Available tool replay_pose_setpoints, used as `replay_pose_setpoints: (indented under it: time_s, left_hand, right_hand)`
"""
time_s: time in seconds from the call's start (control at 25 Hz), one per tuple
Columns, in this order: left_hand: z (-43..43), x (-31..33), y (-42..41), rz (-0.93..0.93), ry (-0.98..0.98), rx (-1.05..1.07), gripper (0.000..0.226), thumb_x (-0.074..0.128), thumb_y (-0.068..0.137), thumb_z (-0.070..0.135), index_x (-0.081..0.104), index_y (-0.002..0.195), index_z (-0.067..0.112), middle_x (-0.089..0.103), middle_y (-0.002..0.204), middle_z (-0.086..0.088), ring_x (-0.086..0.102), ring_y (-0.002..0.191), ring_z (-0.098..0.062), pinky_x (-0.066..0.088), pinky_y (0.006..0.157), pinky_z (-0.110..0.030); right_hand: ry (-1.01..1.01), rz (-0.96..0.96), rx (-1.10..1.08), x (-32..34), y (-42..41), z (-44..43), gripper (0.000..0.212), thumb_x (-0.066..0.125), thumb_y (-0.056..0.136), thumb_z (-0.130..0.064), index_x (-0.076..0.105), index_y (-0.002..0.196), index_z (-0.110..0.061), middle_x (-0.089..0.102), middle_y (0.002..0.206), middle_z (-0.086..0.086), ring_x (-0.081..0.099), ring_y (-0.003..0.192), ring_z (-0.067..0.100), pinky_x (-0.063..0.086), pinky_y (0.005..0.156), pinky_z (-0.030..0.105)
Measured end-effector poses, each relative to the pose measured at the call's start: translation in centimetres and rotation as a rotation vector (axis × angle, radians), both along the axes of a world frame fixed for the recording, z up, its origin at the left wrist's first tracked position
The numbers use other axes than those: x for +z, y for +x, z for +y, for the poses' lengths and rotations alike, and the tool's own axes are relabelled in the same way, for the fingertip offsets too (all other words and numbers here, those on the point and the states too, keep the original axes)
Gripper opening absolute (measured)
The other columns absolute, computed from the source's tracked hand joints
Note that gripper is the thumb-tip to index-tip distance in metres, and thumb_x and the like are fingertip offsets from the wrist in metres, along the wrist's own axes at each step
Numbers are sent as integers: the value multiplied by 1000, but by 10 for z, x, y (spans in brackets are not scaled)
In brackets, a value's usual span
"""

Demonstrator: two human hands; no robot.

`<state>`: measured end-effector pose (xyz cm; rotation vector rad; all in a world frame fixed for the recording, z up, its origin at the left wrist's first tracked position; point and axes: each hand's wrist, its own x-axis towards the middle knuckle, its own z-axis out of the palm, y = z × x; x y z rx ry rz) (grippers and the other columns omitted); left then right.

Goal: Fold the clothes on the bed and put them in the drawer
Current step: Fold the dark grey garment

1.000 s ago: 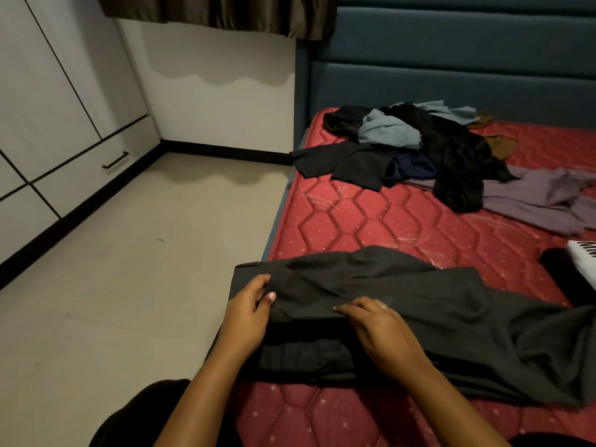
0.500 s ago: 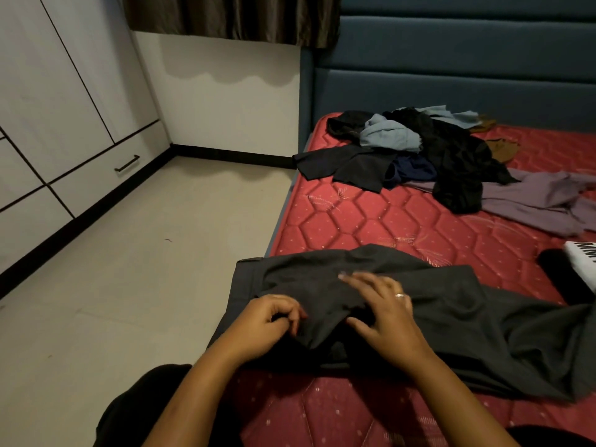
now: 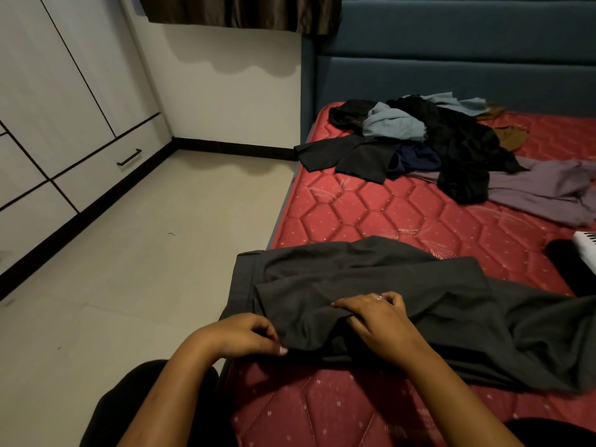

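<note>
Working on dark grey trousers (image 3: pixel 371 279), spread across near end of bed (image 3: pixel 354 214). Waistband at the floor-side edge, legs trailing off right.

Pinching near edge of a folded-over flap with left grip (image 3: pixel 245 337), thumb and fingertips clenched on the cloth.

Grasping a bunched ridge of the same flap with right grip (image 3: pixel 380 327), thumb under, fingers over. Ring (image 3: pixel 380 297) on one finger.

Further up the bed, close to the headboard (image 3: pixel 451 59): pile of clothes (image 3: pixel 435 137), black, blue-grey and navy, all unfolded. Touching the pile on its right: purple garment (image 3: pixel 541 188), lying loose.

At right frame edge: black-and-white item (image 3: pixel 583 250), cut off, cannot tell what.

Left of bed: floor (image 3: pixel 145 253), then wardrobe wall with drawer (image 3: pixel 96 156), closed, dark bar handle (image 3: pixel 129 157).
</note>
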<state>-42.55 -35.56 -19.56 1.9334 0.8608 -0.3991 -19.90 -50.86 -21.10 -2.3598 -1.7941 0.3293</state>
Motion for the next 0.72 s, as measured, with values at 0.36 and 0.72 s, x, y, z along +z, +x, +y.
replay_pose_setpoints:
  time_s: [0.36, 0.72]
  left_hand:
    - [-23, 5, 24, -434, 184, 314, 21, 72, 81, 41, 73, 90, 22, 71, 86, 9, 65, 82, -2, 50, 79, -31]
    - [-18, 3, 19, -516, 193, 65, 103, 50, 86, -12, 3, 139, 62, 17, 152, 26, 15, 143, 3, 12, 106, 0]
  right_hand:
    - [58, 24, -18, -3, -1, 0, 79, -3, 76, -68, 44, 134, -43, 57, 128, -20, 48, 120, 2, 16, 101, 33]
    - [48, -32, -193, 3, 10, -5, 73, 43, 98, -37, -10, 145, -53, 15, 157, -20, 17, 144, 10, 12, 110, 49]
